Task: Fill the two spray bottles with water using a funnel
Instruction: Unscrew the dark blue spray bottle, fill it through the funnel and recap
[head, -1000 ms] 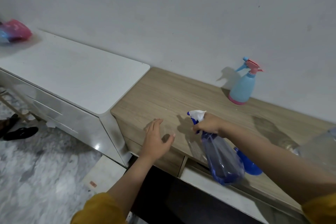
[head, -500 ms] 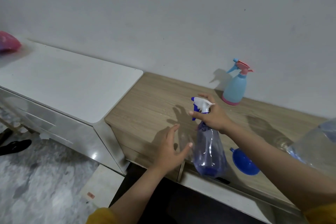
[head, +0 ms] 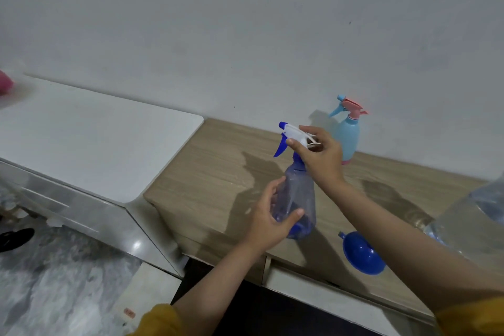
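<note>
Two hands at work, both mine, both on one item.

Nearest: yellow sleeves at the bottom edge, left (head: 161,319) and right (head: 474,316).

Blue funnel (head: 364,252): lies on its side on the wooden table (head: 207,172), near the front edge, just under my right forearm, wide mouth toward me.

Big clear water jug (head: 474,215): at the right edge, only partly in frame, on the same table.

Left hand (head: 270,218): grip wrapped round the lower body of the clear bottle, thumb across the front, fingers behind.

Clear blue-tinted spray bottle (head: 298,199): upright, between my hands, over the front part of the table; whether its base touches the wood I cannot tell. No water is visible in it.

Right hand (head: 319,155): grip pinched on the white and blue spray head (head: 293,136) at the top of that bottle, fingers curled over it, nozzle pointing left.

Light blue spray bottle (head: 347,136) with pink trigger top: stands upright at the back of the table, against the wall (head: 245,22), well apart from the clear one, partly hidden behind my right hand.

White cabinet (head: 90,139): to the left, butting the wooden table. A pink object (head: 5,84) sits at its far left end, cut off by the frame.

Floor (head: 54,281): grey marbled, lower left, with a black sandal (head: 16,237).
</note>
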`<state>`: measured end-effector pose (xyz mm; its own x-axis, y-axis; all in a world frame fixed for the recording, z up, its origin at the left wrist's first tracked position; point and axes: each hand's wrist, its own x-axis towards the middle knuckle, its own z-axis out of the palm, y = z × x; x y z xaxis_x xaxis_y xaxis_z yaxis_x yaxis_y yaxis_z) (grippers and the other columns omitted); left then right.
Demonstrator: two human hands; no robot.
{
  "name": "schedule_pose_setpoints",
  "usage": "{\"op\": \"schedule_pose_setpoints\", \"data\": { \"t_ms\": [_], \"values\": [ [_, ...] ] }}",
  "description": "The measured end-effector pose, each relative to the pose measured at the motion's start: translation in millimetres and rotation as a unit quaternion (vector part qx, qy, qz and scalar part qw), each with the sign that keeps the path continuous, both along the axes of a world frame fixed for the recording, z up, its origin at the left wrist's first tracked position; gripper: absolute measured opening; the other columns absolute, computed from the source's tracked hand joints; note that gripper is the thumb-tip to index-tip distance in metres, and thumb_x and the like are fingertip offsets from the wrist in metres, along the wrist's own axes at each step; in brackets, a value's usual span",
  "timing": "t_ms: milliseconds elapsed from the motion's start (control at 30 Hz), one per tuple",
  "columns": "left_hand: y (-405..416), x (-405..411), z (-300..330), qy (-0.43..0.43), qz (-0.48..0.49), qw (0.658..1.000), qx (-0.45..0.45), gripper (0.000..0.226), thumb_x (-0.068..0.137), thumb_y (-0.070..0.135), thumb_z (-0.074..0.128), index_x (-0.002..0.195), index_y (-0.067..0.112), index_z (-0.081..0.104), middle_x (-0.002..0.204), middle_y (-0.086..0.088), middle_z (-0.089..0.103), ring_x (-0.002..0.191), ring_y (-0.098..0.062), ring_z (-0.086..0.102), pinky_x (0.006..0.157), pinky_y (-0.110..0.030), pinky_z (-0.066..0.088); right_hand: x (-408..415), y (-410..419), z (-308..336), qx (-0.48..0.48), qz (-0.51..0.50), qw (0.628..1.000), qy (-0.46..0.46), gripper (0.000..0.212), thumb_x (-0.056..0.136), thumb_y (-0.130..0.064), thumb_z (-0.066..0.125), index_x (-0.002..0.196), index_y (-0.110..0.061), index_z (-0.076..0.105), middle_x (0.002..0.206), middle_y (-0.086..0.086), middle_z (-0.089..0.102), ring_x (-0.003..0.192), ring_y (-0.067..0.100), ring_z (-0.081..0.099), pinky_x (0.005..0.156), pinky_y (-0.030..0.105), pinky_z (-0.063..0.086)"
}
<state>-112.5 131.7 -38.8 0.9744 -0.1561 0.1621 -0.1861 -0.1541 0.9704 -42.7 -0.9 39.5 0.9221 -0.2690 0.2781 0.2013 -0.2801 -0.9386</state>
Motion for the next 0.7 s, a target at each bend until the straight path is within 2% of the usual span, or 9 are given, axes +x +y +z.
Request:
{"op": "schedule_pose_setpoints", "data": {
  "t_ms": [67,133,200,333,400,467,567,700],
  "values": [
    [0,14,0,0.001,0.004,1.0,0.01,0.066,0.072,0.021,0.08,0.118,0.05,0.041,0.121,0.018,0.053,0.11,0.001,0.052,0.087,-0.016,0.047,12,-8,4,-0.049,0.001,0.999,0.005,0.023,0.081,-0.027,0.076,0.103,-0.024,0.07,0.087,-0.006,0.069,0.079,0.013,0.065,0.069,0.024,0.054],
    [-1,33,-1,0.003,0.016,1.0,0.021,0.069,0.067,0.02,0.082,0.115,0.051,0.044,0.121,0.019,0.053,0.11,-0.003,0.052,0.09,-0.023,0.049,24,-18,12,-0.096,0.022,0.995,0.0,0.022,0.084,-0.021,0.072,0.106,-0.019,0.071,0.082,-0.009,0.067,0.074,0.003,0.063,0.068,0.017,0.049],
    [-6,57,0,-0.003,0.029,0.999,0.037,0.069,0.063,0.019,0.084,0.116,0.043,0.046,0.118,0.019,0.054,0.108,-0.007,0.054,0.091,-0.031,0.05,37,-26,21,-0.14,0.033,0.99,0.003,0.023,0.084,-0.019,0.072,0.107,-0.018,0.071,0.076,-0.015,0.063,0.068,-0.003,0.059,0.066,0.01,0.045],
    [-17,109,12,-0.029,0.033,0.995,0.092,0.067,0.064,0.017,0.084,0.118,0.027,0.045,0.111,0.01,0.056,0.101,-0.009,0.055,0.081,-0.016,0.046,71,-40,38,-0.174,0.025,0.984,-0.007,0.021,0.083,-0.016,0.072,0.105,-0.018,0.071,0.077,-0.01,0.063,0.065,0.004,0.06,0.062,0.01,0.047],
    [-22,132,15,-0.039,0.03,0.993,0.109,0.065,0.067,0.018,0.082,0.118,0.028,0.043,0.113,0.009,0.055,0.103,-0.01,0.054,0.082,-0.019,0.046,88,-46,44,-0.183,0.018,0.983,-0.009,0.022,0.083,-0.014,0.071,0.105,-0.017,0.071,0.081,-0.007,0.065,0.064,0.008,0.062,0.058,0.009,0.048],
    [-29,153,17,-0.039,0.025,0.991,0.122,0.064,0.071,0.018,0.079,0.12,0.03,0.04,0.119,0.007,0.054,0.107,-0.012,0.053,0.084,-0.024,0.047,106,-51,48,-0.208,0.009,0.978,-0.012,0.023,0.083,-0.015,0.073,0.105,-0.016,0.071,0.085,-0.002,0.068,0.065,0.013,0.065,0.063,0.018,0.054],
    [-40,177,19,-0.041,0.031,0.989,0.138,0.062,0.074,0.015,0.077,0.123,0.024,0.04,0.12,0.003,0.054,0.104,-0.013,0.054,0.08,-0.023,0.046,129,-57,48,-0.238,0.004,0.971,-0.016,0.023,0.082,-0.016,0.073,0.105,-0.018,0.071,0.087,-0.002,0.068,0.069,0.02,0.068,0.07,0.032,0.058],
    [-49,202,9,-0.053,0.047,0.985,0.161,0.062,0.074,0.015,0.076,0.124,0.023,0.04,0.118,0.0,0.058,0.102,-0.02,0.059,0.078,-0.029,0.051,150,-61,45,-0.274,0.01,0.961,-0.016,0.02,0.083,-0.017,0.072,0.103,-0.017,0.071,0.087,0.0,0.071,0.076,0.017,0.068,0.074,0.035,0.057]
  ]
}}
